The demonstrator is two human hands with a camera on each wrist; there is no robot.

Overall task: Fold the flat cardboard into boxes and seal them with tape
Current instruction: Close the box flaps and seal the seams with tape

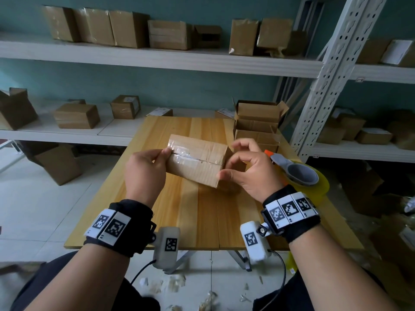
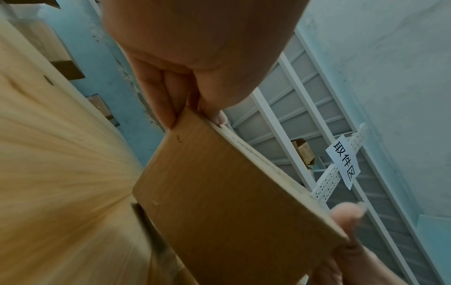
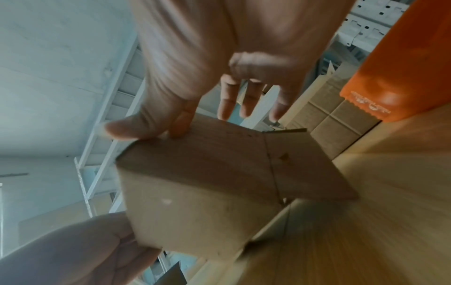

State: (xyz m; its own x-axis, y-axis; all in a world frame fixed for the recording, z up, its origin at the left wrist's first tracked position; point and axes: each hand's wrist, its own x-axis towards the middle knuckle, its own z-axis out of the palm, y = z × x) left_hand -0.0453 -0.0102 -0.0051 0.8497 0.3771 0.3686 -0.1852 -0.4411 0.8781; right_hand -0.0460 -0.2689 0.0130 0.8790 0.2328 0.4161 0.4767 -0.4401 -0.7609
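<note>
A brown cardboard box (image 1: 197, 162) with clear tape along its top seam hangs just above the wooden table (image 1: 202, 221). My left hand (image 1: 146, 169) pinches its left end, thumb on the taped seam and fingers underneath (image 2: 168, 108). At the right end, my right hand (image 1: 229, 168) pinches the near top corner between thumb and index finger, its other fingers (image 3: 227, 100) loosely spread and off the cardboard. The right wrist view shows the box's (image 3: 195, 192) right-end flaps standing open. The box's (image 2: 231, 212) underside fills the left wrist view.
A tape dispenser (image 1: 301, 171), orange and grey with a yellowish roll, lies on the table's right edge behind my right wrist. Several open boxes (image 1: 258, 124) are stacked at the back right corner. White shelves (image 1: 157, 57) with more boxes run behind. Scraps litter the floor.
</note>
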